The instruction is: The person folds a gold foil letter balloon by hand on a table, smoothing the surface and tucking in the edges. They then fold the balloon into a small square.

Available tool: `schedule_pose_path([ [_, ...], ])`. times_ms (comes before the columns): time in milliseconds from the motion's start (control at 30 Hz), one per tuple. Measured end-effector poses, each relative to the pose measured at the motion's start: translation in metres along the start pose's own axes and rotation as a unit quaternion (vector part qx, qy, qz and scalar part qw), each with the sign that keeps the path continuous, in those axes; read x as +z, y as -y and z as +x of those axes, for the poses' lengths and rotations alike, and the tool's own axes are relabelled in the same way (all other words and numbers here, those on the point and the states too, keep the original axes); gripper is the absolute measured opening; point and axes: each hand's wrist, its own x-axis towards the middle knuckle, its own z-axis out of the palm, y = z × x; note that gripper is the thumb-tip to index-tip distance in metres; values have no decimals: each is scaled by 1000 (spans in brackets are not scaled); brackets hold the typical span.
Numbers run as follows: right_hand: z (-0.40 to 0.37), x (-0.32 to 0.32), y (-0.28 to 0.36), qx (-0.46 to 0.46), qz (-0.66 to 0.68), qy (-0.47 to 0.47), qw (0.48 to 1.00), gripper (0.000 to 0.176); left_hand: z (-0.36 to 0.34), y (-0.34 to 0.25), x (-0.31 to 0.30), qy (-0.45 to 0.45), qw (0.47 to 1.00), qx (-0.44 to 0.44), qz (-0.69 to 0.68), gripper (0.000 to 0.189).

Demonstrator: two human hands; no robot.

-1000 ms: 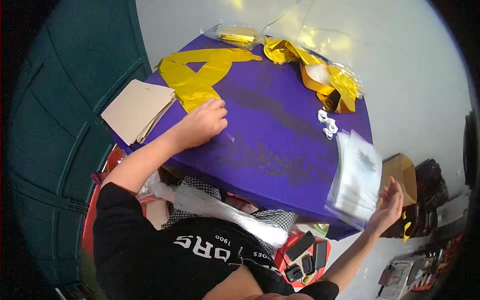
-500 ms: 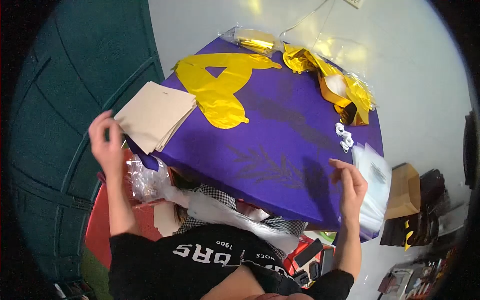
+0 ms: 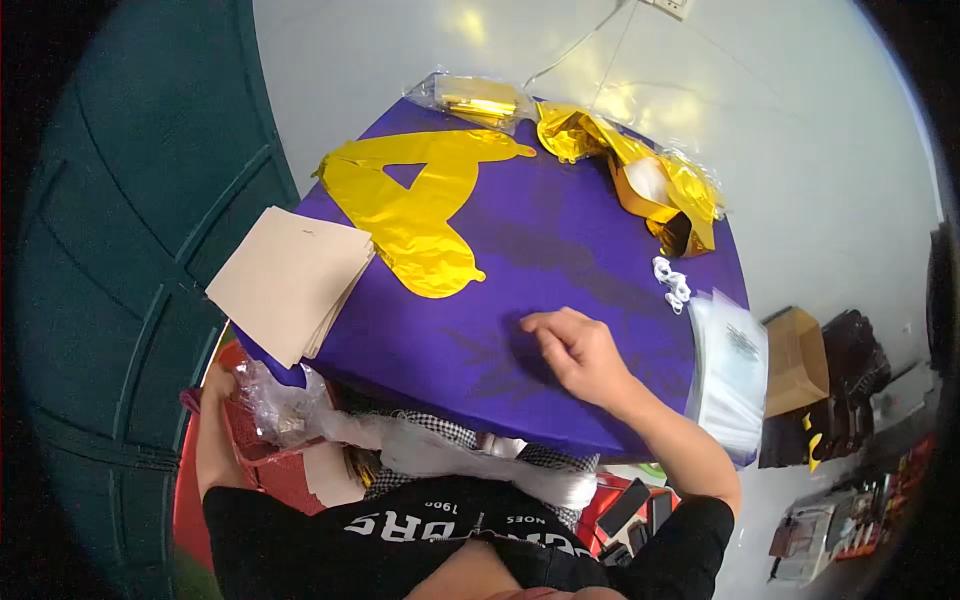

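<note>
My right hand (image 3: 578, 350) rests on the purple table cover (image 3: 560, 240) near its front edge, fingers curled down against the cloth; whether they pinch anything is not visible. A flat gold foil letter balloon (image 3: 405, 205) lies farther back to the left. My left hand (image 3: 213, 388) is low beside the table, at a crumpled clear plastic bag (image 3: 275, 400) over a red bin (image 3: 245, 440), and is mostly hidden by the bag.
A stack of beige cards (image 3: 285, 280) overhangs the table's left corner. Clear plastic sleeves (image 3: 730, 375) sit at the right edge, small white pieces (image 3: 672, 283) behind them. Crumpled gold foil (image 3: 655, 180) and a gold packet (image 3: 478, 98) lie at the back. A cardboard box (image 3: 795, 360) stands on the floor.
My left hand left the gold balloon, passed the beige cards and dropped to the plastic bag below the table. My right hand moved from the clear sleeves onto the purple cloth.
</note>
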Motion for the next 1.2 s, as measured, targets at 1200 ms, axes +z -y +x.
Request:
schedule_pose_path([
  [1200, 185, 82, -23, 132, -2, 104, 986, 16, 42, -402, -275, 77, 850, 497, -153, 23],
])
